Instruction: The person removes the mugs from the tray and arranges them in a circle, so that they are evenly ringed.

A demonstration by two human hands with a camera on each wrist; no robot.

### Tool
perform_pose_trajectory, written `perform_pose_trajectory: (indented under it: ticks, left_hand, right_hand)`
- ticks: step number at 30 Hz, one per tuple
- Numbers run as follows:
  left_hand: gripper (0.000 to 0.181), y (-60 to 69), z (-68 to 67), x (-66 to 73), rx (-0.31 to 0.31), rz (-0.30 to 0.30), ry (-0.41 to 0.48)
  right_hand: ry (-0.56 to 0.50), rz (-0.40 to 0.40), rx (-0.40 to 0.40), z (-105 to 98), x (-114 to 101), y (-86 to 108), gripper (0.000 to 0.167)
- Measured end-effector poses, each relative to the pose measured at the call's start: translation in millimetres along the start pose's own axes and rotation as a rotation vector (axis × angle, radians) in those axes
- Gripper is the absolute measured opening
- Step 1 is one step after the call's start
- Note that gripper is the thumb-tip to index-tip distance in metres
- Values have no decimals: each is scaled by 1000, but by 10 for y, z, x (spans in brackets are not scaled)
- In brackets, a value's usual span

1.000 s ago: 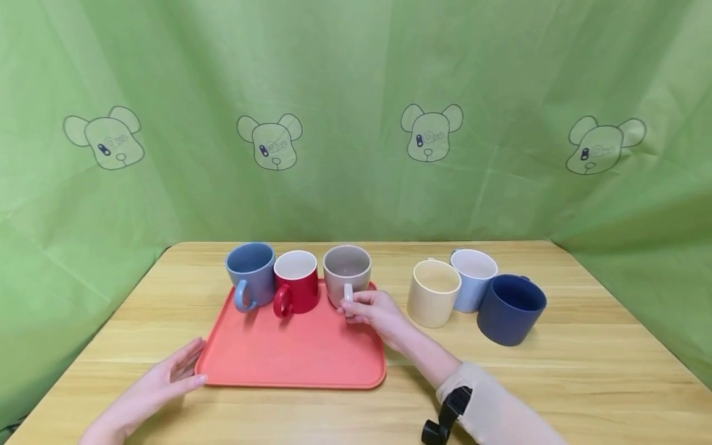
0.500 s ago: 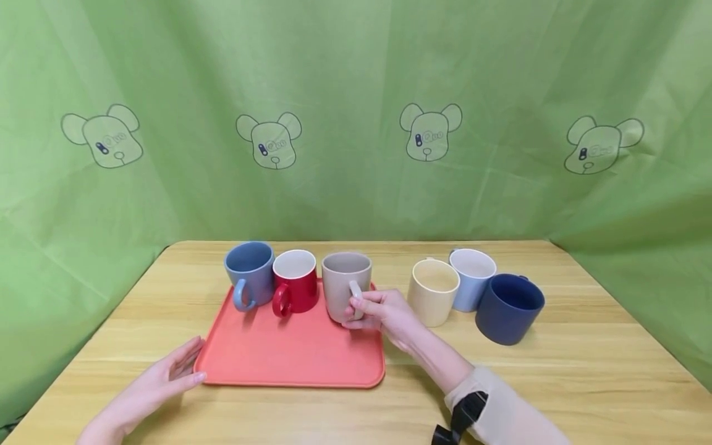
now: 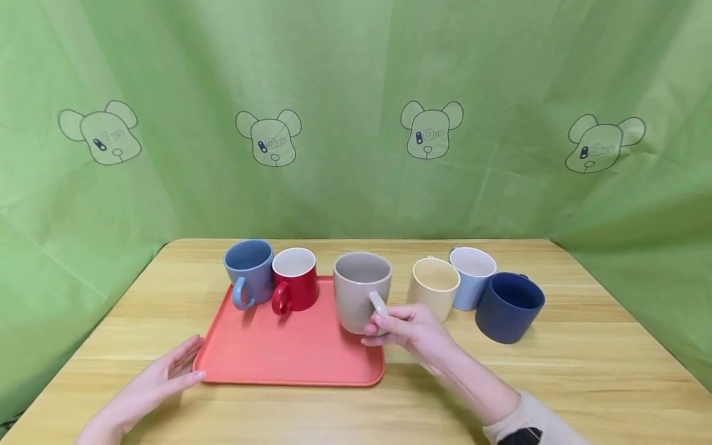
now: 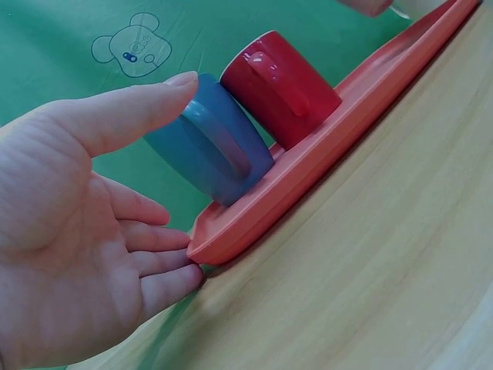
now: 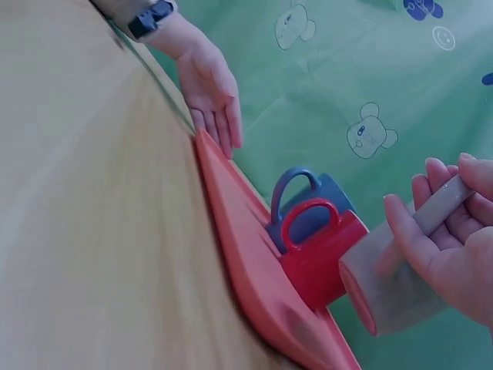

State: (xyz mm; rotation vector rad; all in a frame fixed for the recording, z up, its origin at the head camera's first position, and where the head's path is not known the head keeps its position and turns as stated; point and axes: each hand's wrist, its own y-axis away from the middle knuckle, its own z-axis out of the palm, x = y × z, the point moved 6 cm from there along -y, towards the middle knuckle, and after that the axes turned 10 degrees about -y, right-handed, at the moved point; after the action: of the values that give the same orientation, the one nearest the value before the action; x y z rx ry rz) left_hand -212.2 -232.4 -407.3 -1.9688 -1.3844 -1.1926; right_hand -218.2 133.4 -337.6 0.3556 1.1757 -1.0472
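Observation:
My right hand (image 3: 414, 334) pinches the handle of a grey mug (image 3: 356, 309), which hangs upright over the right part of the coral tray (image 3: 289, 358). In the right wrist view the grey mug (image 5: 385, 285) is off the tray. My left hand (image 3: 150, 386) lies at the tray's left edge, fingers relaxed, and in the left wrist view its fingertips touch the tray's corner (image 4: 219, 243). At the tray's back left stand a blue mug (image 3: 253, 278) and, beside it, a red mug (image 3: 300, 290), their handles toward me.
Right of the tray stand a cream mug (image 3: 431, 293), a light blue mug with a white inside (image 3: 467, 290) and a dark blue mug (image 3: 506, 315), close together on the wooden table (image 3: 584, 371). A green curtain (image 3: 356, 185) hangs behind.
The grey mug, held by its handle, has risen off the back right of the tray and moved toward me and to the right. My left hand and the other mugs have stayed in place.

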Motion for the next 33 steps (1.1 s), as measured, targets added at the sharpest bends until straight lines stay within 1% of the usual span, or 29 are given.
perform_pose_trajectory:
  ticks: [3, 8, 12, 16, 20, 24, 29, 33]
  left_hand:
    - [74, 5, 5, 6, -2, 0, 0]
    - [75, -2, 3, 6, -12, -9, 6]
    - [75, -5, 6, -5, -18, -14, 10]
    - [74, -5, 6, -19, -16, -13, 0]
    - [74, -7, -1, -24, -16, -17, 2]
    - [74, -4, -2, -13, -15, -20, 4]
    - [74, 2, -2, -2, -13, -26, 0]
    - [74, 5, -5, 3, -4, -9, -10]
  right_hand:
    - [16, -13, -5, 4, -54, 169, 22]
    - [43, -60, -2, -16, -115, 425, 27]
    - [64, -90, 16, -53, -134, 603, 30]
    - [81, -104, 54, -109, -145, 748, 32]
    - [129, -127, 81, -162, -151, 853, 35]
    - [138, -139, 83, -206, -142, 936, 36]
    - [131, -104, 103, -276, -97, 1004, 36]
    - [120, -107, 114, -311, -65, 1034, 36]
